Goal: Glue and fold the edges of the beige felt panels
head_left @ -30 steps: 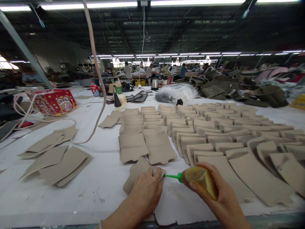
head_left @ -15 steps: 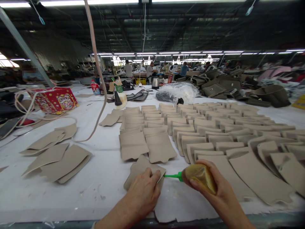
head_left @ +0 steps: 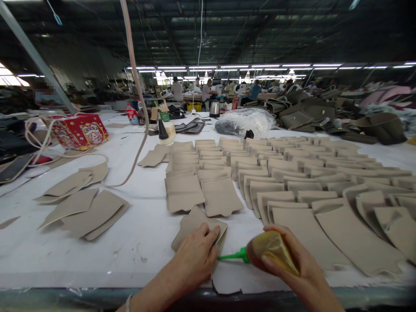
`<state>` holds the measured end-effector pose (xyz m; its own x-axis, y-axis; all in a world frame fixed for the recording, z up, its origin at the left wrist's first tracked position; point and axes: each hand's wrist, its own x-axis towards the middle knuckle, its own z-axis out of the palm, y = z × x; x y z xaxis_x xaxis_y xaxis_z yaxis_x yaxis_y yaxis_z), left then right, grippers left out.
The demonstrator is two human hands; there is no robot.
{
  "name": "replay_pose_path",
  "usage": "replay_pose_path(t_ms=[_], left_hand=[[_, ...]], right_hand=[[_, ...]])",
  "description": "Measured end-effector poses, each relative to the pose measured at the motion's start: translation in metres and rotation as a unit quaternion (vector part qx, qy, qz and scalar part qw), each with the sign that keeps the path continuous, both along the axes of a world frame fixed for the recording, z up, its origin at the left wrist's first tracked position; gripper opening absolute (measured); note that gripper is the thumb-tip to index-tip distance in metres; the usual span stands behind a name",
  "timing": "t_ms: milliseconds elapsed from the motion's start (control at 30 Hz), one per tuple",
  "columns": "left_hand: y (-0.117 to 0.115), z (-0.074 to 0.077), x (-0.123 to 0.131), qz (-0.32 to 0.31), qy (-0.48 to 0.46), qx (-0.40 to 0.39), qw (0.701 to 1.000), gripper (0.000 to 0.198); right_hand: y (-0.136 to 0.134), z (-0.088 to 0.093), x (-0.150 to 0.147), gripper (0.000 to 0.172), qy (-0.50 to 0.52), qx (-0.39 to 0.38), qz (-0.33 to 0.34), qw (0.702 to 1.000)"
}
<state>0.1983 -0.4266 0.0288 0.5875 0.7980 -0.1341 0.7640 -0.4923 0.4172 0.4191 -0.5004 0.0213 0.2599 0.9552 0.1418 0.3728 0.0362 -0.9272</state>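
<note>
My left hand (head_left: 198, 251) grips a taupe leather-like panel (head_left: 193, 221) near the table's front edge, thumb and fingers on its right side, where the edge is lifted. My right hand (head_left: 292, 260) is wrapped round a squeeze bottle (head_left: 269, 251) of amber liquid, tilted with its green nozzle (head_left: 232, 255) pointing left. The nozzle's tip is at the panel's right edge, close to my left fingers; whether it touches is unclear. Just behind lie two flat panels (head_left: 222, 195) of the same material. A pale sheet (head_left: 240, 277) lies under the nozzle.
Overlapping rows of taupe panels (head_left: 292, 186) cover the table's right side. Loose panels (head_left: 94, 212) lie at left. A hanging hose (head_left: 138, 86) comes down beside a red patterned box (head_left: 81, 131). Farther back are a plastic bag (head_left: 247, 121), a kettle (head_left: 214, 109) and several people.
The bottle's nozzle has moved down along the panel's right edge, toward me. My left hand keeps its hold on the panel. The whole view has shifted slightly.
</note>
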Motion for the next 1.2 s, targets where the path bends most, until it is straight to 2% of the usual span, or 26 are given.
replay_pose_path(t_ms=[100, 233, 367, 467, 533, 667, 800, 1000, 1133, 1200], left_hand=[[0.000, -0.001, -0.001, 0.005, -0.008, -0.010, 1.000, 0.042], [0.000, -0.005, -0.004, 0.006, -0.019, -0.008, 1.000, 0.042], [-0.001, -0.011, -0.005, 0.009, -0.026, -0.005, 1.000, 0.042], [0.000, -0.013, -0.004, 0.008, -0.031, -0.006, 0.999, 0.042], [0.000, -0.013, -0.004, 0.010, -0.033, -0.005, 0.999, 0.041], [-0.001, -0.011, -0.004, 0.013, -0.037, -0.007, 0.999, 0.039], [-0.004, -0.010, -0.005, 0.016, -0.048, -0.014, 0.999, 0.038], [-0.003, -0.010, -0.006, 0.011, -0.048, -0.024, 0.998, 0.038], [-0.002, -0.010, -0.006, 0.010, -0.056, -0.026, 0.998, 0.038], [-0.003, -0.011, -0.006, 0.009, -0.063, -0.025, 0.998, 0.038]], right_hand=[[-0.003, -0.001, -0.001, 0.044, -0.013, 0.007, -0.021, 1.000], [-0.009, -0.006, -0.002, 0.045, 0.011, -0.008, 0.009, 1.000], [-0.014, -0.011, -0.003, 0.044, 0.006, -0.001, -0.018, 1.000], [-0.017, -0.012, -0.004, 0.048, 0.032, -0.024, 0.007, 0.999], [-0.018, -0.013, -0.004, 0.048, 0.040, -0.031, 0.020, 0.999], [-0.019, -0.014, -0.007, 0.046, 0.017, -0.023, -0.005, 1.000], [-0.021, -0.014, -0.011, 0.047, 0.059, -0.027, 0.002, 0.998], [-0.019, -0.011, -0.009, 0.044, -0.009, -0.002, -0.040, 0.999], [-0.020, -0.015, -0.012, 0.045, 0.042, -0.018, 0.003, 0.999], [-0.019, -0.017, -0.011, 0.046, 0.039, -0.029, 0.004, 0.999]])
